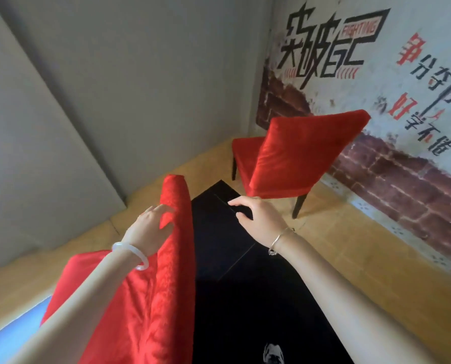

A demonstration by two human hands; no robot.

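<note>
A chair with a red fabric cover (pixel 171 258) stands right in front of me, its back seen edge-on and running up to a rounded top corner. My left hand (pixel 150 227) lies against the left side of that back near the top, fingers straight on the cloth. My right hand (pixel 258 216) hovers to the right of the chair back over the black floor strip (pixel 245 298), fingers loosely bent and holding nothing.
A second red-covered chair (pixel 292 156) with dark legs stands further off at the right, near a wall painted with bricks and lettering (pixel 376 74). Grey wall panels (pixel 61 101) close the left side. Tan flooring (pixel 350 258) flanks the black strip.
</note>
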